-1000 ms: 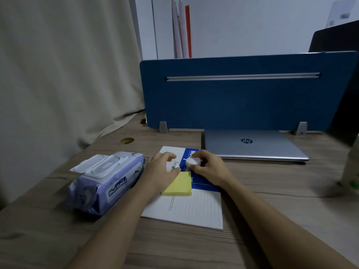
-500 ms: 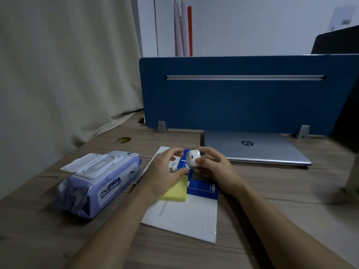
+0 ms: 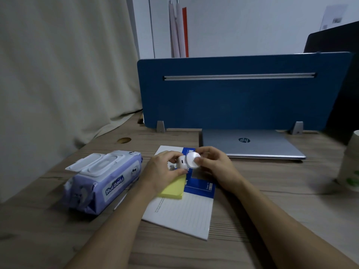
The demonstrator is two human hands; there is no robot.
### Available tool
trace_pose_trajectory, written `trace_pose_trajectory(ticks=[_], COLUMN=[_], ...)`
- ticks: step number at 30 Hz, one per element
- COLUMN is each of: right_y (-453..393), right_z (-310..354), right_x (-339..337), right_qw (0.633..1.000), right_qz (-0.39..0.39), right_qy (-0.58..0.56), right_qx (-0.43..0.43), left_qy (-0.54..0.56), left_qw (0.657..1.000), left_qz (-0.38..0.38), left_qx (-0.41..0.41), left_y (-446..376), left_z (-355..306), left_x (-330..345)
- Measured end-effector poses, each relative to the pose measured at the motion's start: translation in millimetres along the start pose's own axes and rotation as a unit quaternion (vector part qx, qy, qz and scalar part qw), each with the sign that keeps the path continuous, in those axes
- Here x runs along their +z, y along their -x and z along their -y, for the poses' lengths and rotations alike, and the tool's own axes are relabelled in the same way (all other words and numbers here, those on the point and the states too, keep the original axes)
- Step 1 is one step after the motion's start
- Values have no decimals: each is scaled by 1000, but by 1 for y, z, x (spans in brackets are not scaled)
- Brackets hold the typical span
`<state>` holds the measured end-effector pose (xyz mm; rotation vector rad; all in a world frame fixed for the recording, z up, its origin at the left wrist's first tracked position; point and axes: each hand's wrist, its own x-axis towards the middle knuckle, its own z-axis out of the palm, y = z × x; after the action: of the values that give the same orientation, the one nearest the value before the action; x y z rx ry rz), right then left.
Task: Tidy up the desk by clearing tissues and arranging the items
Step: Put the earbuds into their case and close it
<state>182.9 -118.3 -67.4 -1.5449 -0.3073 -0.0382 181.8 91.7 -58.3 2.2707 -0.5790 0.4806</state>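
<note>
Small white glossy plastic earbud case (image 3: 187, 162) is held off the bench (image 3: 272, 200), above the far end of the blue-and-white lined notepad (image 3: 184, 206), mid-bench, short of the closed silver laptop (image 3: 250, 143) at the far edge.

Handling, judged: light, rigid, smooth shell, likely slippery; the hinged lid appears swung open, so the hinge is the weak point. Hold is best taken across the body's broad faces, not by the lid. A drop onto wood should be avoided.

Left hand (image 3: 165, 171): fingers curled round the case body from the left, thumb underneath, wrist low over the yellow sticky-note pad (image 3: 172, 188). Right hand (image 3: 211, 164): fingertips pinching the rounded lid end from the right, palm turned inward. Both forearms are angled in from the near edge, converging on the case.

Purple soft wet-wipe pack with white flip lid (image 3: 103, 179) lies toward the left edge, well apart from the case. No loose tissues can be made out.
</note>
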Motion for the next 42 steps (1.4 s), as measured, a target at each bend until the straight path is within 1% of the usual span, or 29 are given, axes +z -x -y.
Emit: trace_pose_trajectory(ticks=[2,4,7,12,15,18,20,22,24,27,31,35,37,40,42], right_y=[-1,0,1,3,2,1,-1,-3,-4,-5,-4,-3,-3,0,2], right_z=[2,5,10,14,13,8,3,-1,-4,-8,-8,-6,-6,-6,-6], right_x=[-3,-3,1,3,4,4,-1,-8,-14,-17,-17,-19,-22,-26,-30], right_qw=[998,995,995,996,996,990,979,967,961,960,967,960,959,964,969], right_qz=[-10,11,32,21,-12,-91,-147,-190,-207,-201,-185,-231,-241,-224,-193], right_qy=[-59,-99,-72,-20,0,40,99,134,152,171,154,136,128,131,145], right_qx=[-13,-28,-61,-84,-92,-102,-103,-108,-106,-94,-79,-77,-74,-62,-52], left_qy=[10,25,37,60,82,83,56,19,-10,-43,-60,-95,-109,-133,-150], left_qw=[1000,999,998,993,991,990,993,995,994,992,988,984,981,975,970], left_qz=[-12,-13,27,89,98,95,73,41,20,21,35,50,62,82,93], left_qx=[-23,-38,-49,-44,-49,-65,-78,-89,-104,-120,-138,-145,-147,-159,-168], left_y=[0,-1,-1,-2,-3,-4,-5,-6,-7,-10,-12,-15,-18,-26,-32], left_z=[4,7,9,7,6,7,11,16,20,24,27,25,23,19,18], left_x=[-1,-1,-1,4,4,0,-2,-2,0,4,7,8,10,11,12])
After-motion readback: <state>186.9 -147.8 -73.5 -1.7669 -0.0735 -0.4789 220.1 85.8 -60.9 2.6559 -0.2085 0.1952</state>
